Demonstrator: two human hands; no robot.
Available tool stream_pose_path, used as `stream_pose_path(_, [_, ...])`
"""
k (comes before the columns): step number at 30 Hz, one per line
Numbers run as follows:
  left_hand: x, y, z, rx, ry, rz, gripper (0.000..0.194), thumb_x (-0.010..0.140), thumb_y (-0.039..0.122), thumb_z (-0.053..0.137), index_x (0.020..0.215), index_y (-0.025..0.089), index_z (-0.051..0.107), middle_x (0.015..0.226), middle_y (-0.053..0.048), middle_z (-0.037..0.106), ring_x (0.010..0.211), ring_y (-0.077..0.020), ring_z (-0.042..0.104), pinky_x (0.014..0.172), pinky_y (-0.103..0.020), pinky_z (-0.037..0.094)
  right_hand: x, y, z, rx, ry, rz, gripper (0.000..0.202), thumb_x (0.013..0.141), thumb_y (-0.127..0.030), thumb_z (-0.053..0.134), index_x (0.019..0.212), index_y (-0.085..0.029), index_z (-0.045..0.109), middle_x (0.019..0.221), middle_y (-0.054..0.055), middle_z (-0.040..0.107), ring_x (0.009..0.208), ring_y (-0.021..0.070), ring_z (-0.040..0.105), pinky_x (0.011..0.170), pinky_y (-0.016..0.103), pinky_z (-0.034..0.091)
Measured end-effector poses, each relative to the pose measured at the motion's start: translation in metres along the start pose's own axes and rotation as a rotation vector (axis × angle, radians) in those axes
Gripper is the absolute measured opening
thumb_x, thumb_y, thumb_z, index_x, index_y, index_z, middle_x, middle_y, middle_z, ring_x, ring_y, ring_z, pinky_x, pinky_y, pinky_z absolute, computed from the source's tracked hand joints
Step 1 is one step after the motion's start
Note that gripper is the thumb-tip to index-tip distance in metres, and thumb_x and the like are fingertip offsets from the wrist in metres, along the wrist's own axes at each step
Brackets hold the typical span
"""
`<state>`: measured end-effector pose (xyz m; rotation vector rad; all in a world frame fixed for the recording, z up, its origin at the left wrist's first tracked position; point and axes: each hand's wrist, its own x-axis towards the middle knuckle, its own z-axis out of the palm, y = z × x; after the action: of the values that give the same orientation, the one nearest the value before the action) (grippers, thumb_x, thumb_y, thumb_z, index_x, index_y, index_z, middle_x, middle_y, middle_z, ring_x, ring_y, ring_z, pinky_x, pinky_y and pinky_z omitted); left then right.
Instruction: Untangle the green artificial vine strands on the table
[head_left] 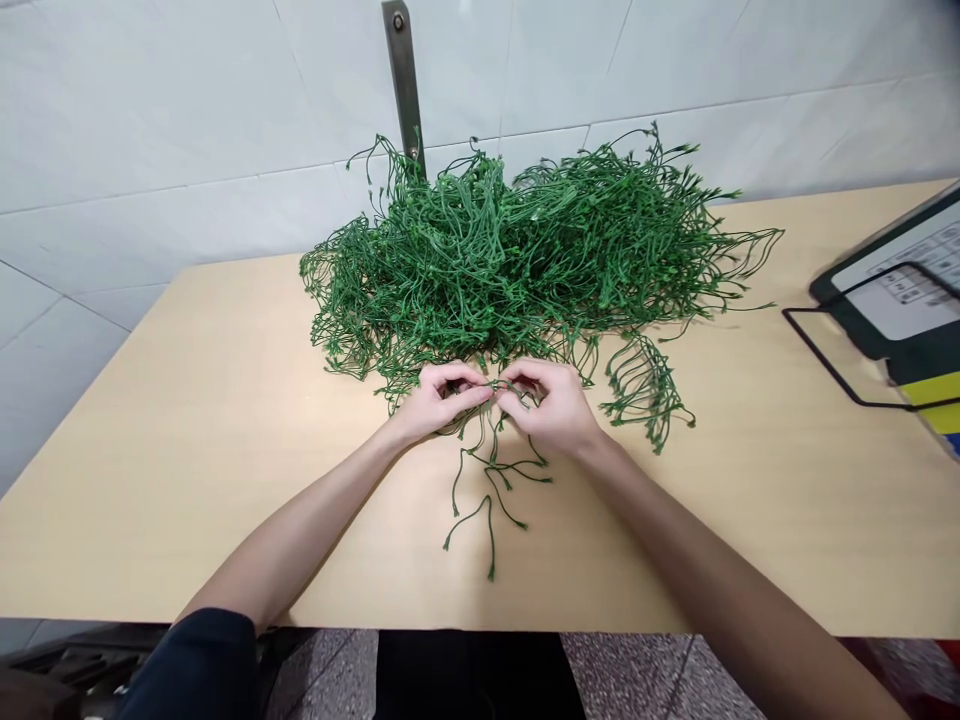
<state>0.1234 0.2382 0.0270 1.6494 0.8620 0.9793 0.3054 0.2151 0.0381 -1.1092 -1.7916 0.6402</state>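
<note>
Across the tan counter (172,450), near the tiled wall (187,110), sits a big, messy heap of green strings (525,250) with little knobs on their ends. Just beside its front right part lies a small bunch of green strings (645,390). In front of the big heap, the left hand (442,398) and the right hand (551,402) are close to each other. Each grip is pinched together, fingers and thumb, on the same thin green strand (493,386). More loose strands (489,500) lie on the counter just below the hands, toward the person.
</note>
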Motion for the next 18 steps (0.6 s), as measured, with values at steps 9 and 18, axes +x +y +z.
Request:
stream_pose_path(9, [0.0000,-0.0021,-0.0006,0.008,-0.012,0.049,0.027,0.079,0.042,0.076,0.080,0.015,0.075,0.077,-0.005,0.068,0.069,-0.0121,0.055,0.064,-0.026,0.041,0.0028,0.0026,-0.0028,0.171,-0.156,0.222,0.020,0.072,-0.037,0.057,0.068,-0.018,0.061,0.057,-0.001,0.050,0.053,0.0117,0.042,0.052,0.027,0.033])
stream_pose_path(18, [0.0010,0.0020,0.0028,0.071,-0.008,0.017,0.028,0.078,0.042,0.074,0.075,0.014,0.072,0.070,-0.002,0.063,0.062,-0.0100,0.047,0.060,-0.025,0.038,0.0014,0.0016,0.0003,0.211,-0.125,0.205,0.015,0.071,-0.031,0.052,0.061,-0.019,0.054,0.055,-0.002,0.047,0.053,0.0112,0.039,0.053,0.027,0.031])
